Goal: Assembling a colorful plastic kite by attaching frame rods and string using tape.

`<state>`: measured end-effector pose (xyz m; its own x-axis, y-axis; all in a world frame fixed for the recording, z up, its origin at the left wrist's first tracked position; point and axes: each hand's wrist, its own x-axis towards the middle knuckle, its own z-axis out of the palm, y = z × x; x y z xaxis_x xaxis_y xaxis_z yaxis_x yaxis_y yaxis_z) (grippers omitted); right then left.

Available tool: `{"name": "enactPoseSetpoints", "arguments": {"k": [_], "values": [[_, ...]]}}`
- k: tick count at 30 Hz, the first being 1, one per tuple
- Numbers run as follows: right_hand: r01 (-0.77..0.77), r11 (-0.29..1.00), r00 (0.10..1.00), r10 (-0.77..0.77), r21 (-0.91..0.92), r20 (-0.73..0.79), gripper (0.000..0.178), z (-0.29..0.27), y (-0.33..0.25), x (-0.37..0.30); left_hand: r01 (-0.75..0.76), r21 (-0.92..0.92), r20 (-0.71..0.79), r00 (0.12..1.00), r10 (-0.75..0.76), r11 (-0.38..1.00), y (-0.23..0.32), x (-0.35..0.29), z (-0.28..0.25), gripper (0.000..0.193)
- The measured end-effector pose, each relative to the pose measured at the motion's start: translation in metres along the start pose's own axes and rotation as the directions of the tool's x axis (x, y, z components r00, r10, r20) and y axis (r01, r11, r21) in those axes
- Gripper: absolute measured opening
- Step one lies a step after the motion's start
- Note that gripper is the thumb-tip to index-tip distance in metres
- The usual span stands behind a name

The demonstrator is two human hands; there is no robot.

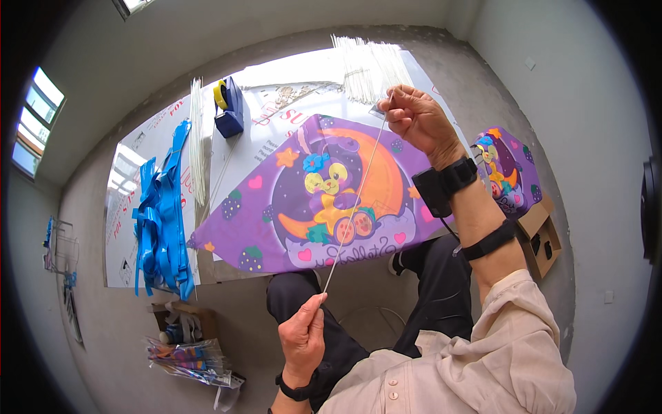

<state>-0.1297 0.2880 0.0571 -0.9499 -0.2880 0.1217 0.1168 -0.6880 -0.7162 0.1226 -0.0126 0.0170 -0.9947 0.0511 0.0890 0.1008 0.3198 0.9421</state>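
A thin white rod (357, 200) runs slantwise between my two hands, above a purple kite sail (234, 210). My left hand (302, 338) is closed in a pinch on the rod's lower end, over my lap. At the far side, my right hand (418, 119) pinches the upper end, fingertips together. A small greyish, see-through piece (376, 110) shows beside those fingertips, too small to name. The sail lies spread across the table's near half, printed with a rabbit on an orange moon. Its right corner is partly hidden by my right arm.
On the white-covered table (123, 241) are blue strips (162, 221), a blue tape dispenser (230, 114), two bundles of white rods (372, 72) and small beige pieces (293, 95). Another printed sail (514, 169) lies at right over a cardboard box (543, 238). Plastic-wrapped packs (186, 359) sit lower left.
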Motion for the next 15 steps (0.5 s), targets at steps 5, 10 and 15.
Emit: {"name": "enactPoseSetpoints", "arguments": {"k": [5,10,15], "values": [[-0.042,0.970,0.999,0.035,-0.240,-0.033,0.014,0.007,-0.011,-0.005,-0.039,0.066,0.024,0.999,0.038,0.997,-0.002,0.002,-0.005,0.023],[-0.105,0.992,0.983,0.114,0.066,-0.147,0.017,-0.011,-0.004,-0.001,0.033,0.006,0.027,0.999,-0.033,0.999,-0.004,0.006,-0.002,0.020],[-0.156,0.982,0.968,0.131,-0.104,-0.212,0.012,-0.006,0.035,0.002,0.154,-0.128,0.110,0.984,-0.141,0.980,-0.008,0.020,0.025,0.012]]}}
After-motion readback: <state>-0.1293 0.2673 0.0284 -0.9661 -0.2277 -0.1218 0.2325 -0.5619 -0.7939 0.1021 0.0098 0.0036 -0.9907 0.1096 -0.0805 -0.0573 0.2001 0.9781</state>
